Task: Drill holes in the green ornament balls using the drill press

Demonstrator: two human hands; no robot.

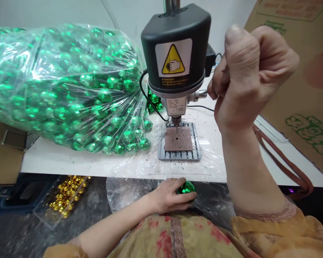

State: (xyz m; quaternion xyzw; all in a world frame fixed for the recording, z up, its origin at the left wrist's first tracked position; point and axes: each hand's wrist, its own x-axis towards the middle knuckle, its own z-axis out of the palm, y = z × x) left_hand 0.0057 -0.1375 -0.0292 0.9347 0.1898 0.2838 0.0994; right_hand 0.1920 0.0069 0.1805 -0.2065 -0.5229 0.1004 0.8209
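Note:
Below the table's front edge, my left hand (pixel 172 195) has its fingers curled round a shiny green faceted ball (pixel 187 187). My right hand (pixel 244 68) is raised and closed beside the head of a small bench drill press (pixel 174 53). Its curled fingers meet the metal feed lever (pixel 200 94) at the side of the machine; most of the lever is hidden behind them. Under the chuck (pixel 176 120), a brown square board (pixel 178 139) with a small dark hole lies on the slotted metal base (pixel 161 153). Dark shavings are scattered over both.
A large clear bag of green faceted balls (pixel 70 86) fills the table's left side. A clear tray (pixel 47 216) with gold balls stands lower left. Plastic film (pixel 126 190) hangs over the front edge. At the right are a cardboard box (pixel 293 89) and a brown strap (pixel 285 161).

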